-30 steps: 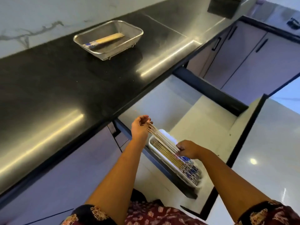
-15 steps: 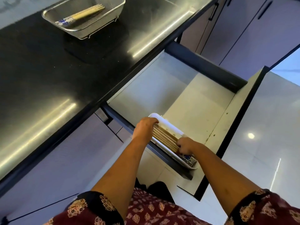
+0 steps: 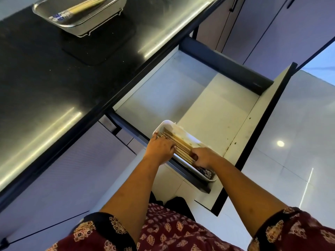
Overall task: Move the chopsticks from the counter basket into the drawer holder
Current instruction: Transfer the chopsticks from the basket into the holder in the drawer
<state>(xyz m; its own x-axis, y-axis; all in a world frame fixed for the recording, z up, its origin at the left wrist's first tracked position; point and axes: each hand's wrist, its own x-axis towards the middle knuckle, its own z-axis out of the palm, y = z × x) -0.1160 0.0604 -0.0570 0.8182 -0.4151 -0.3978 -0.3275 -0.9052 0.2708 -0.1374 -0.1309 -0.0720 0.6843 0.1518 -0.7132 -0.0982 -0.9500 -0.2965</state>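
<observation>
Kitchen, seen from above: black counter [image 3: 54,78] across the upper left, pale drawer [image 3: 208,105] pulled open beneath it, glossy tiled floor [image 3: 290,142] at 3 o'clock.

Left hand [image 3: 159,149]: fingers [image 3: 169,147] laid flat and loose, pressing down on the bundle of chopsticks [image 3: 178,144] in the white drawer holder [image 3: 183,132]; nothing gripped. Right hand [image 3: 204,157]: fingers curled down onto the same sticks at the nearer part of the bundle; whether they pinch or only press, cannot tell.

Holder sits in the drawer's near-left corner, against the dark side rail [image 3: 188,173]; the sticks lie lengthwise in it, patterned blue ends [image 3: 206,172] showing past the right wrist.

At 11 o'clock on the counter, a metal mesh basket [image 3: 79,24] holds more chopsticks [image 3: 85,6], well apart from both hands.

Patterned maroon sleeves [image 3: 290,230] at the bottom edge.
</observation>
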